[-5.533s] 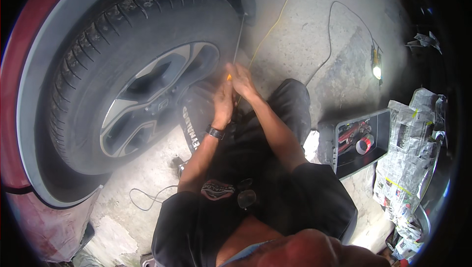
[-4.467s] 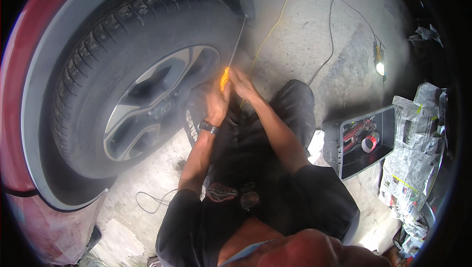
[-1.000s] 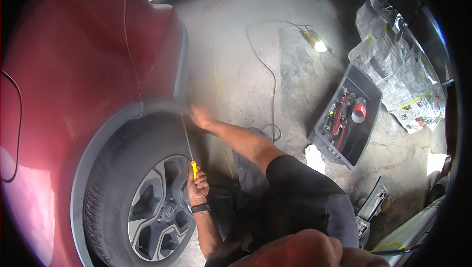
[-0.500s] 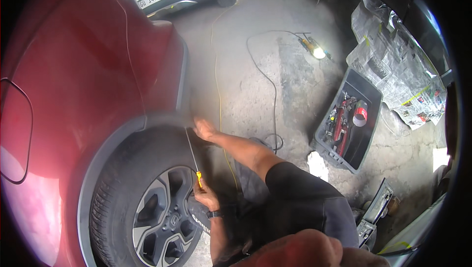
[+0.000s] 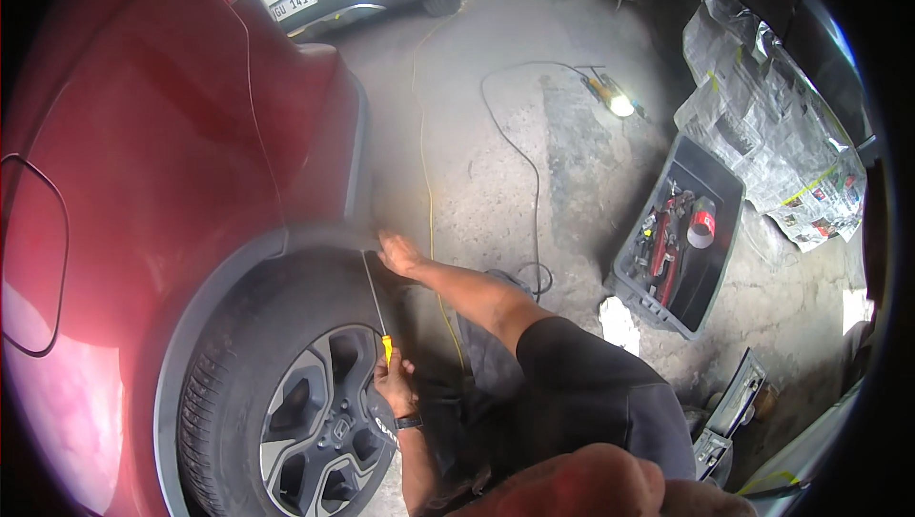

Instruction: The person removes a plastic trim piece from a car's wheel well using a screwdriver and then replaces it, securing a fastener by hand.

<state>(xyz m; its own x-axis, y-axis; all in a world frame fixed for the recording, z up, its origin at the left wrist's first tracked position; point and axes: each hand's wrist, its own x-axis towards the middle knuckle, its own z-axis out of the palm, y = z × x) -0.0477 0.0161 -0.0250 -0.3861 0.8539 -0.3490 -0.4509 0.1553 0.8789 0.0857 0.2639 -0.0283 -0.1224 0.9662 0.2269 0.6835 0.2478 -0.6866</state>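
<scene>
Compared with the frame some seconds earlier, the right hand had moved away from beside the left hand to the rear end of the wheel-arch trim. The left fingers were wrapped around the yellow handle of a long-shafted screwdriver, which stood in front of the tyre, its tip up at the trim's lower edge. The low grip presumably let the thin shaft reach that edge while keeping the hand clear of it. The right fingers lay just beside the tip, perhaps to steady or feel the trim; whether they gripped anything could not be told. The lit work lamp lay on the concrete, well apart.
</scene>
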